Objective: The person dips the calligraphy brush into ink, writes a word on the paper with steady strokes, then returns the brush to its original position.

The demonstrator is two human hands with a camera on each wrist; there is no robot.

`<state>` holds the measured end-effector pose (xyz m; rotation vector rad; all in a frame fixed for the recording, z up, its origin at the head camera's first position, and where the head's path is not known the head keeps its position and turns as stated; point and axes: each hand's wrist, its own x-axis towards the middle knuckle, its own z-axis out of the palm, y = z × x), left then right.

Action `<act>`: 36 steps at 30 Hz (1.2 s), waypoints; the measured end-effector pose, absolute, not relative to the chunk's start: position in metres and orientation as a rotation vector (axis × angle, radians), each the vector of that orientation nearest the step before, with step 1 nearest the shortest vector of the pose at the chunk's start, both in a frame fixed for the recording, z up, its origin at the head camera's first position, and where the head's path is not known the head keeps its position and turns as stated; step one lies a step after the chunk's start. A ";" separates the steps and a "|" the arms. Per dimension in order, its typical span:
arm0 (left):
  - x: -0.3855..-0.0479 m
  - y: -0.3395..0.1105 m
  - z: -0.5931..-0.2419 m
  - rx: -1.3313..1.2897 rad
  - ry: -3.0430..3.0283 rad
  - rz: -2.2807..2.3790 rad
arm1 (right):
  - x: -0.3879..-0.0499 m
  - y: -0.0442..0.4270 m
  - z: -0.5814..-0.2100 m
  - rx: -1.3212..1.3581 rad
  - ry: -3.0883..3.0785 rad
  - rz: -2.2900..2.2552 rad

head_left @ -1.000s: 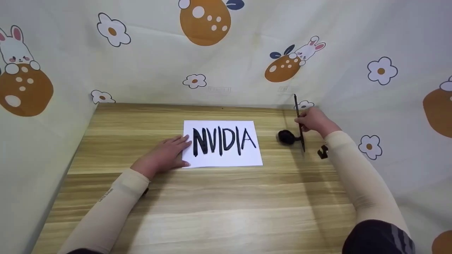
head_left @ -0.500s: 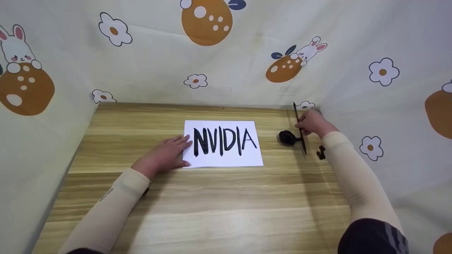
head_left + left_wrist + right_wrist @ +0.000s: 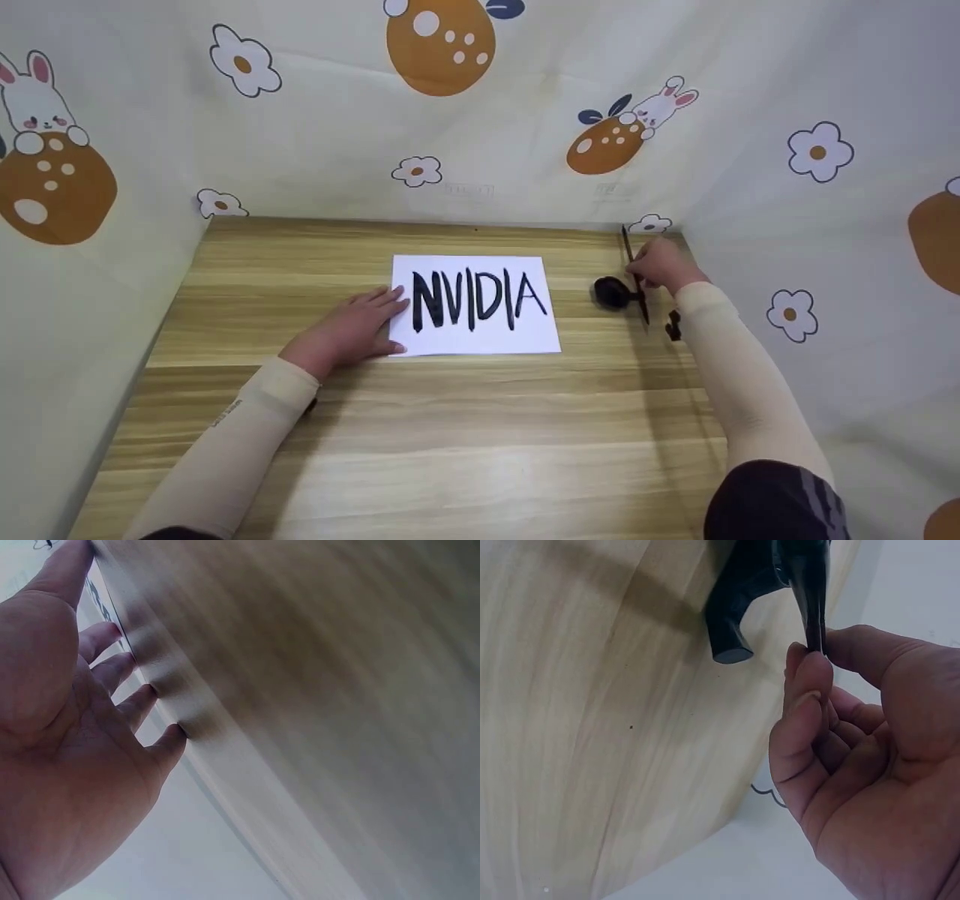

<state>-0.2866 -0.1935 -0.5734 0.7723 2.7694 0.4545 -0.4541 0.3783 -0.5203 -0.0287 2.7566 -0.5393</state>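
Observation:
A white sheet of paper (image 3: 476, 341) with "NVIDIA" in thick black strokes lies on the table. My left hand (image 3: 349, 330) rests spread on its left edge; in the left wrist view, the left fingers (image 3: 139, 705) touch the surface with their tips. To the right of the paper, my right hand (image 3: 661, 264) pinches a thin dark stick, apparently a paintbrush (image 3: 628, 244), tilted with its pointed end toward the back wall. Beside it sits a round black dish (image 3: 611, 292) with a short arm reaching the brush. In the right wrist view, the right fingers (image 3: 799, 727) close on a dark tapering piece (image 3: 810, 592).
The wood-grain table (image 3: 450, 450) ends at a patterned cloth wall (image 3: 322, 150) at the back, with cloth along both sides. A small black piece (image 3: 673, 325) shows beside my right wrist.
My right hand and the brush have come down slightly, so the brush's far tip sits lower against the back wall. The right forearm has shifted left. My left hand and the paper stay put.

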 end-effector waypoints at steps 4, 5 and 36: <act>-0.286 -0.193 -0.575 0.769 2.772 0.460 | -0.458 0.379 -0.525 -0.017 2.760 -0.498; -0.286 -0.194 -0.575 0.771 2.773 0.460 | -0.459 0.380 -0.527 -0.015 2.760 -0.490; -0.286 -0.193 -0.568 0.755 2.754 0.492 | -0.455 0.381 -0.542 -0.005 2.753 -0.627</act>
